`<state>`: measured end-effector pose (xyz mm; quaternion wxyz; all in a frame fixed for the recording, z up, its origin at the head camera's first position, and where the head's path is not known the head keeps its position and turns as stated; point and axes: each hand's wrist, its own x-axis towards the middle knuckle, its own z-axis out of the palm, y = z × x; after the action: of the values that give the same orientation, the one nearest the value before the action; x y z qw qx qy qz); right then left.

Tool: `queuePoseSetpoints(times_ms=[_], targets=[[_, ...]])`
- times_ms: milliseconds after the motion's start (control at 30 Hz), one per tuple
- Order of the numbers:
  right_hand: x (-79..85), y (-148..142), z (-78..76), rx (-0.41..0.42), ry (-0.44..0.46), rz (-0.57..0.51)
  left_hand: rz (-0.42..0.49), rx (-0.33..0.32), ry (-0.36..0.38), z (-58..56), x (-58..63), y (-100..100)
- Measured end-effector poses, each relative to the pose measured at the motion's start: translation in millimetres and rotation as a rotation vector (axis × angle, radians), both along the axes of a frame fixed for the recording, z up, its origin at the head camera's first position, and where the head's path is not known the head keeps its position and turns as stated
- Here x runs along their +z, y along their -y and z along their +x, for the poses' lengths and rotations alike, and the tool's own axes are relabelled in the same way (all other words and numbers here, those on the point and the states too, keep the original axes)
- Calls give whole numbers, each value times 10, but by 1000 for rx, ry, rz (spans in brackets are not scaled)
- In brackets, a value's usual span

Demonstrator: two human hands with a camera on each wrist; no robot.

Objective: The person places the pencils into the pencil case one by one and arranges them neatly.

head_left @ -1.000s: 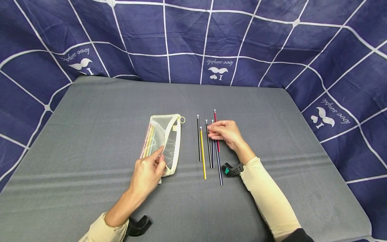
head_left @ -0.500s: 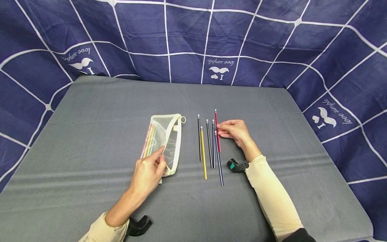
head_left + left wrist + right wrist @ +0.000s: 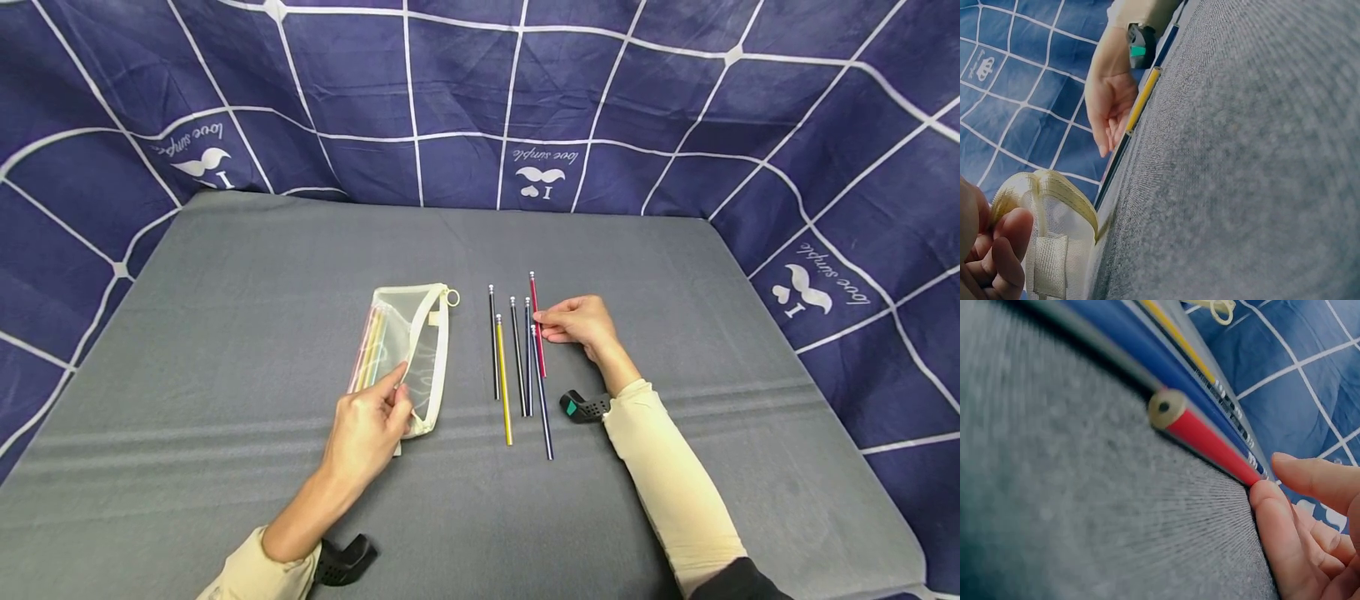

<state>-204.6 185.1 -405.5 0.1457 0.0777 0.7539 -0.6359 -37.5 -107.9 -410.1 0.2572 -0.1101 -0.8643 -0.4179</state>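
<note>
My left hand (image 3: 367, 429) pinches the zippered edge of a clear cream-trimmed pencil case (image 3: 390, 293), lying left of centre on the table; its mouth gapes towards the right. Through its side show several pencils (image 3: 366, 358) in pink, yellow and pale green. My right hand (image 3: 577, 323) is at the upper half of a red pencil (image 3: 533, 287). In the right wrist view a fingertip touches the red pencil, with the thumb (image 3: 1310, 472) a little apart from it. The pencil lies flat, partly covered by the fingers.
Beside the red pencil lie a blue pencil (image 3: 544, 417), a dark blue pencil (image 3: 529, 383), a yellow pencil (image 3: 504, 383) and two black pencils, one at the left end (image 3: 493, 342). A grey cloth covers the table (image 3: 225, 333). A blue checked curtain (image 3: 465, 100) encloses the back and sides.
My right hand has shifted right, from over the dark pencils to the red pencil, and its fingertips now overlap it slightly. The left hand and the pencil case have stayed put.
</note>
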Motion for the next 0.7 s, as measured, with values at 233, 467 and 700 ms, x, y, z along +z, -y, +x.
queuePoseSetpoints(times_ms=[233, 467, 700], targets=[[16, 35, -26, 19, -13, 132, -1, 0, -3, 6, 1, 6], [24, 61, -29, 20, -21, 177, 1, -1, 4, 3, 4, 5], [38, 73, -18, 28, -22, 178, 0, -1, 11, 7, 12, 3]])
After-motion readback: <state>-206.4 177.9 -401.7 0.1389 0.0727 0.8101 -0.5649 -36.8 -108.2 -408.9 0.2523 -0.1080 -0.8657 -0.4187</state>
